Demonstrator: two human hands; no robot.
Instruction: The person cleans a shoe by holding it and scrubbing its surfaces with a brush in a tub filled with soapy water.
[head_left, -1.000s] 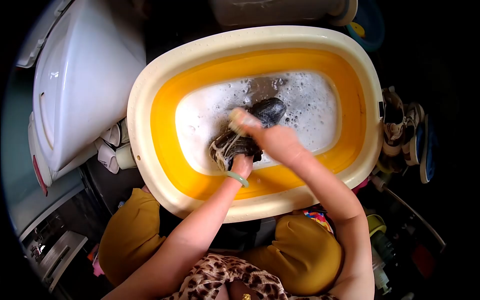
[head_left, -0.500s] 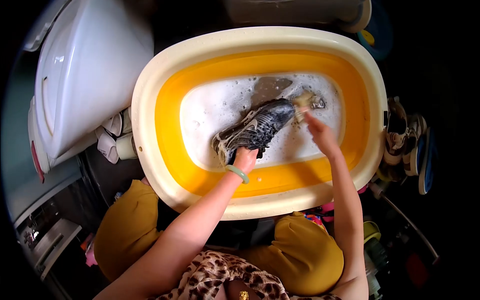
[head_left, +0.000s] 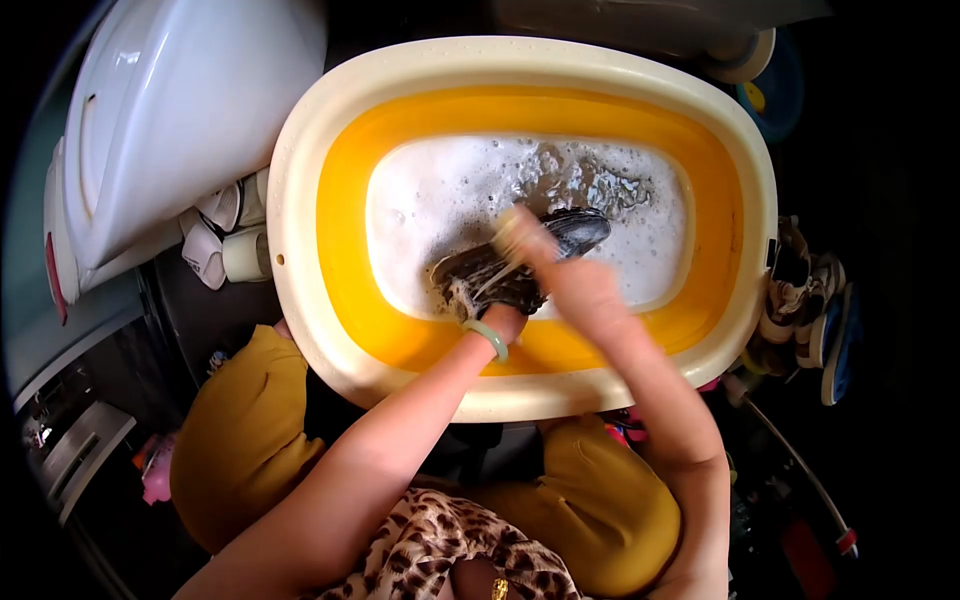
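Observation:
A dark, soapy shoe lies tilted over the foamy water in a yellow-and-cream basin. My left hand, below a pale green bangle, is closed on the shoe's near side; its fingers are hidden behind the shoe. My right hand is smeared by motion and closed around a light-coloured scrubbing brush. The brush is over the middle of the shoe's upper, and blur hides its bristles.
White slippers stand left of the basin, beside a large white tub. More shoes are at its right. A thin pole lies at the lower right, and a blue basin sits at the upper right.
My right hand has brought the brush from the water beyond the toe leftward onto the shoe. The shoe has shifted slightly right, still in my left hand. The water at right is rippled.

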